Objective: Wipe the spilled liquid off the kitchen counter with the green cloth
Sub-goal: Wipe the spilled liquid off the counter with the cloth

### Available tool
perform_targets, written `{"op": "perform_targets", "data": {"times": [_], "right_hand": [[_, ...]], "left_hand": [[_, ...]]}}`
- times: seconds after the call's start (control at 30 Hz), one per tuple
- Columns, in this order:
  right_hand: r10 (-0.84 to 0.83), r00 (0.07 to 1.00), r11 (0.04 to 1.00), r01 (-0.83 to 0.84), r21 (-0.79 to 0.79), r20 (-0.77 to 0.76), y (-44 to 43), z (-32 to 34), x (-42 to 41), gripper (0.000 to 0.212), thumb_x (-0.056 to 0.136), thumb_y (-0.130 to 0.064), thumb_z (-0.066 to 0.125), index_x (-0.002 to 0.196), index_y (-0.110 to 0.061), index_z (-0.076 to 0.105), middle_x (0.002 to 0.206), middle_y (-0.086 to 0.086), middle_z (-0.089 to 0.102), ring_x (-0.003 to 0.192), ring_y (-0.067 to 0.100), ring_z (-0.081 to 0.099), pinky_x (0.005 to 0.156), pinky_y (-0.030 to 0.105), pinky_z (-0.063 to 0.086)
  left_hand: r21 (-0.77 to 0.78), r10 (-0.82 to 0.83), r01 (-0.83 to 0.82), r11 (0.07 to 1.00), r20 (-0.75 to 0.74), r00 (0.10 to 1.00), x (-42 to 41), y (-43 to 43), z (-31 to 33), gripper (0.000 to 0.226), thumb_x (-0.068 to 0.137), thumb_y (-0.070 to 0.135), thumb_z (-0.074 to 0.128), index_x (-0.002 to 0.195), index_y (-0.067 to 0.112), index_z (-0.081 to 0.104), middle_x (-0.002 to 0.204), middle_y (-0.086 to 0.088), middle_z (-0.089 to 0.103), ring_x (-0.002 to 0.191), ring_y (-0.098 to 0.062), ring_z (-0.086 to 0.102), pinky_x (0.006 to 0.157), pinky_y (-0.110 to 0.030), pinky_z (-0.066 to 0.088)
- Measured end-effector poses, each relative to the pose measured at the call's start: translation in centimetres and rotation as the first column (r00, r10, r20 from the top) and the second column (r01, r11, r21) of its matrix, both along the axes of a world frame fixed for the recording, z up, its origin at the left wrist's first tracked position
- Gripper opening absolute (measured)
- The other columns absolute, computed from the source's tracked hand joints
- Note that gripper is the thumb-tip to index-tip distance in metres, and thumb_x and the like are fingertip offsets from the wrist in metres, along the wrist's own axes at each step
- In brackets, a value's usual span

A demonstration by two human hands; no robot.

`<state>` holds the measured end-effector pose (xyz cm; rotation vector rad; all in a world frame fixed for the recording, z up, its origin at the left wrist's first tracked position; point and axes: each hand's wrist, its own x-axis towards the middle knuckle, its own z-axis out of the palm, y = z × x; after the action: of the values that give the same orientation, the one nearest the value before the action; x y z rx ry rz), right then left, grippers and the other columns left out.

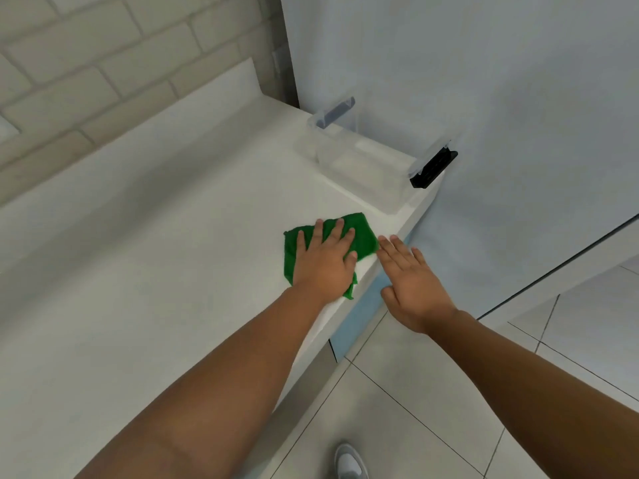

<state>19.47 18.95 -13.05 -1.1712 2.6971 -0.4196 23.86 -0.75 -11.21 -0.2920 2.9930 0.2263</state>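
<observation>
The green cloth lies crumpled on the white kitchen counter, close to its front edge. My left hand presses flat on the cloth with fingers spread, covering its middle. My right hand hovers open just off the counter's front edge, palm down, its fingertips beside the cloth's right corner. I cannot make out any liquid on the white surface.
A clear plastic container with dark latches stands at the counter's far right corner, against a tall white panel. A brick-tile wall backs the counter. Tiled floor and a grey shoe lie below.
</observation>
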Motion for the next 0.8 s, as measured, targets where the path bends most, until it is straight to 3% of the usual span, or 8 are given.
{"op": "perform_targets", "data": {"times": [0.13,0.23,0.47,0.6,0.8], "right_hand": [[-0.047,0.998,0.997,0.045,-0.062,-0.038,-0.7,0.5,0.2,0.069,0.089,-0.035,0.026,0.151,-0.006,0.036,0.16,0.011,0.03,0.15,0.026,0.019,0.122,0.049,0.016],[-0.031,0.996,0.995,0.023,-0.094,-0.081,-2.8,1.2,0.8,0.06,0.093,-0.035,0.032,0.141,-0.002,0.049,0.149,0.016,0.046,0.142,0.032,0.035,0.12,0.05,0.024],[0.071,0.994,0.997,-0.073,-0.029,-0.083,-10.5,2.3,0.6,0.067,0.096,-0.047,0.02,0.148,-0.009,0.04,0.16,0.009,0.031,0.15,0.026,0.02,0.124,0.043,0.009],[0.042,0.997,0.999,-0.043,-0.014,-0.062,-14.8,2.4,-0.9,0.074,0.093,-0.052,0.011,0.152,-0.013,0.034,0.163,0.005,0.023,0.152,0.023,0.011,0.123,0.038,0.0],[0.002,0.996,1.0,-0.003,-0.009,-0.09,-20.2,1.7,-4.4,0.076,0.093,-0.054,0.009,0.152,-0.013,0.034,0.163,0.006,0.022,0.152,0.022,0.011,0.124,0.038,0.003]], "left_hand": [[0.051,-0.17,0.172,0.984,-0.044,0.985,4.6,0.3,-0.1,0.053,0.102,0.045,0.027,0.154,0.032,0.026,0.164,0.007,0.013,0.152,-0.023,0.004,0.121,-0.054,0.002],[0.074,-0.142,0.146,0.987,-0.058,0.988,8.5,-2.7,-0.4,0.053,0.102,0.048,0.026,0.153,0.034,0.028,0.164,0.011,0.013,0.152,-0.017,0.002,0.122,-0.051,0.001],[0.076,0.206,-0.2,0.977,-0.075,0.976,12.0,-14.2,-0.3,0.064,0.096,0.054,0.013,0.153,0.031,0.03,0.163,0.008,0.018,0.152,-0.018,0.005,0.123,-0.048,0.003],[0.046,0.415,-0.412,0.91,-0.073,0.907,10.6,-21.3,-0.6,0.055,0.102,0.045,0.024,0.155,0.028,0.027,0.164,0.004,0.016,0.152,-0.022,0.007,0.122,-0.05,0.006],[0.005,0.512,-0.514,0.858,-0.084,0.855,5.1,-29.7,-1.0,0.056,0.103,0.045,0.024,0.156,0.025,0.025,0.164,0.0,0.018,0.151,-0.026,0.01,0.121,-0.053,0.008]]}}
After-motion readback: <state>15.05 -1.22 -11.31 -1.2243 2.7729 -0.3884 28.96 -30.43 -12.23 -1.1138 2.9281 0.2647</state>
